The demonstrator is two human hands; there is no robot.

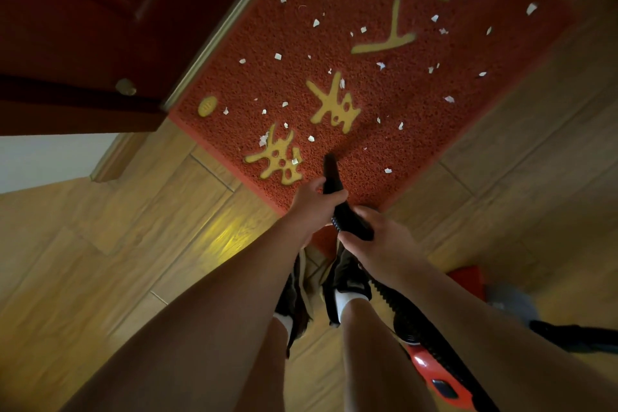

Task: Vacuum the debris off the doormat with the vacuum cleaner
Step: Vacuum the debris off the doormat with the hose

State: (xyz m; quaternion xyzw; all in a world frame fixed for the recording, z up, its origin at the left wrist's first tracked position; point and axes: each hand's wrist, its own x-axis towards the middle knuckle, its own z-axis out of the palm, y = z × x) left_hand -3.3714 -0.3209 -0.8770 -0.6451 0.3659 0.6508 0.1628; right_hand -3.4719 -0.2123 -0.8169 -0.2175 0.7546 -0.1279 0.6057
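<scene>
Gripped by both hands is the black nozzle [331,174] of the vacuum cleaner [434,375]. Far to the left of the grip and above it, a dark red door [67,27] is seen, and a wooden floor [133,244] is spread below it. On the left side of the grip, the left hand [314,207] is wrapped round the nozzle at its forward part, with the fingers curled over the top. Ahead of the grip, the nozzle tip is pointed onto the near edge of the red doormat [418,130]; whether the tip touches the pile cannot be told. Yellow characters [334,107] are printed on the doormat. White scraps [277,56] are scattered over it, ahead of the grip and to both sides of the tip. One is just left of the tip and another a little to its right. On the right side of the grip, the right hand [381,244] is closed round the rear of the nozzle, where a ribbed black hose [384,294] is joined. Directly behind the grip, two dark shoes [347,278] are planted on the floor. Behind and to the right of the grip, the hose is led down to the red body of the vacuum cleaner.
</scene>
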